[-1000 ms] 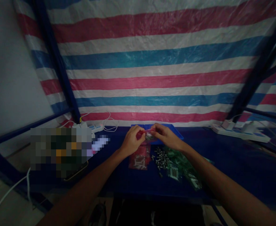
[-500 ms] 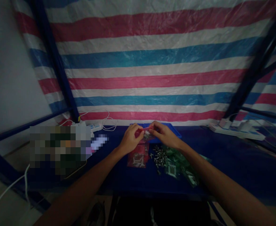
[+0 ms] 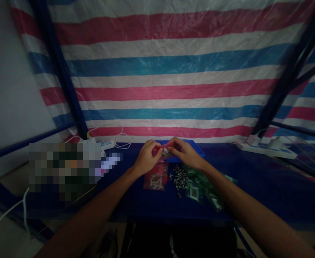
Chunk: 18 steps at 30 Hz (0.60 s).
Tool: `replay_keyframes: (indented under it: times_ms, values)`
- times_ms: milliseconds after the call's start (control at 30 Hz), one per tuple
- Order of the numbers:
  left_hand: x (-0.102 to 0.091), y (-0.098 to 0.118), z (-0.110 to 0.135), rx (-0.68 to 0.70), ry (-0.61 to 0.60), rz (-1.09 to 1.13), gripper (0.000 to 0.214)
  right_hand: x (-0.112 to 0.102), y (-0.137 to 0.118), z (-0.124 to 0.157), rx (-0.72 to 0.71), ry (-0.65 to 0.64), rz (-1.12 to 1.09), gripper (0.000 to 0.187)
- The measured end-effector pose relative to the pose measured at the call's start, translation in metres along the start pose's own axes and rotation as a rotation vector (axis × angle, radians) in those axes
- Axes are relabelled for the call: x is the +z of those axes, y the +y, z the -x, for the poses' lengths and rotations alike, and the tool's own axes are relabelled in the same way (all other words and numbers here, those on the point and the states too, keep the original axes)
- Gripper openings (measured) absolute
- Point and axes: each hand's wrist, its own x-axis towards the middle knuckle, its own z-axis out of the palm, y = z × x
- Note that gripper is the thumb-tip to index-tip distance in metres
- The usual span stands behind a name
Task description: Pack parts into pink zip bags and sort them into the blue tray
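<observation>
My left hand (image 3: 148, 156) and my right hand (image 3: 185, 153) pinch the top edge of a small red plastic bag (image 3: 165, 146) between them, with pale pieces showing inside it. The bag is held up in front of a blue tray (image 3: 197, 147). Below my left hand, other red bags (image 3: 154, 182) with light-coloured parts inside lie on the blue table. A pile of loose metal screws (image 3: 180, 177) is just right of them. Green bags (image 3: 194, 191) with parts inside lie below my right forearm, which covers some of them.
A power strip (image 3: 267, 149) with plugs sits at the right back of the blue table (image 3: 254, 193). White cables (image 3: 123, 139) and another strip (image 3: 106, 144) are at the left back. A blurred-out area covers the left side. Blue frame posts (image 3: 66, 79) stand before a striped sheet (image 3: 162, 64).
Both hands keep their pinch on the red bag's upper edge, with only slight finger movement. The whole view has shifted a little.
</observation>
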Motion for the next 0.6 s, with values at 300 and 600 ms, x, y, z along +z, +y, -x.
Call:
replay_keyframes:
  times_ms: [300,600]
  values:
    - [0.0001,-0.0008,-0.0001,0.018,0.012,-0.015,0.006,0.0018,0.0007,-0.0011,-0.009,0.042,0.019,0.014]
    - [-0.0002,0.0006,0.0003,0.053,-0.024,-0.043,0.005,0.0042,0.0044,-0.0005,-0.021,0.055,-0.061,0.016]
